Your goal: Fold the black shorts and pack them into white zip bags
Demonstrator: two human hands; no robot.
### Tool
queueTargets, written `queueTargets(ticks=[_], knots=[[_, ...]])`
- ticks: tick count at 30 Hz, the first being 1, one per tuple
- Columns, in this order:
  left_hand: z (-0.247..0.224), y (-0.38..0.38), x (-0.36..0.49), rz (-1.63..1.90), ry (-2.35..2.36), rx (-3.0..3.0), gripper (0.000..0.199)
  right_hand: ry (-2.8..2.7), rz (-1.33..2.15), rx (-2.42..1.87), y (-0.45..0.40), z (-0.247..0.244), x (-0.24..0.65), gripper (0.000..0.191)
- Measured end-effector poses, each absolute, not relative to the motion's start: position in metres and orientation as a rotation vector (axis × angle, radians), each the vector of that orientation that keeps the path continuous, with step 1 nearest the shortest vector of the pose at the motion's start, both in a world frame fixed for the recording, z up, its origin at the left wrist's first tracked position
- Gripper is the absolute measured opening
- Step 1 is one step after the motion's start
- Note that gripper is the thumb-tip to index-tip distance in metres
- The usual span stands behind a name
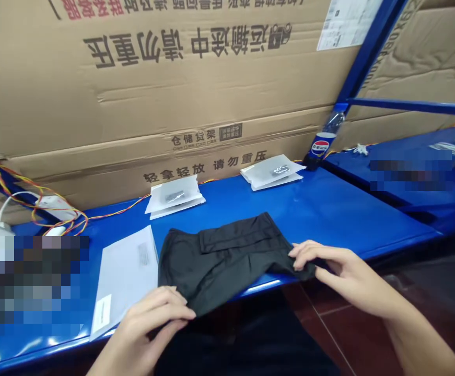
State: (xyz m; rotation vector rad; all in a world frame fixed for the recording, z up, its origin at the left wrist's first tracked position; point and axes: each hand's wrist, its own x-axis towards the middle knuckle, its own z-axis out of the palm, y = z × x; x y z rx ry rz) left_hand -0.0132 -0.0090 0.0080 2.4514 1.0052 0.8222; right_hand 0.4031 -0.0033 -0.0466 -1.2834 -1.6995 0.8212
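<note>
A piece of black cloth (223,261) with a folded band along its far side lies across the front edge of the blue table (329,203). At its near left corner, my left hand (156,318) pinches the fabric between thumb and fingers. My right hand (333,266) grips the right end of the cloth, fingers on top and thumb toward the near side. Slight creases run through the cloth between the two hands. Whether it is a garment or a pouch I cannot tell. Just left of it is a flat white packet (127,277) with small labels.
Two white translucent packets, one left (176,196) and one right (272,172), sit at the back before a large cardboard box (196,94). A Pepsi bottle (325,138) stands by the blue post. Red-yellow wires (35,193) and a white adapter (58,208) are at left.
</note>
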Motion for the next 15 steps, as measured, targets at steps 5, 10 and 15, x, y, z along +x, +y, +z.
queueTargets(ticks=[5,10,15], knots=[[0.007,-0.011,-0.008,0.876,1.132,2.536,0.008,-1.760,0.606,-1.351,-0.011,-0.038,0.400,0.021],[0.001,0.014,0.015,1.044,1.158,2.560,0.014,-1.823,0.499,-1.360,0.010,-0.032,0.379,0.021],[-0.008,0.039,0.025,0.856,1.206,2.654,0.019,-1.913,0.508,-1.367,0.027,-0.034,0.376,0.023]])
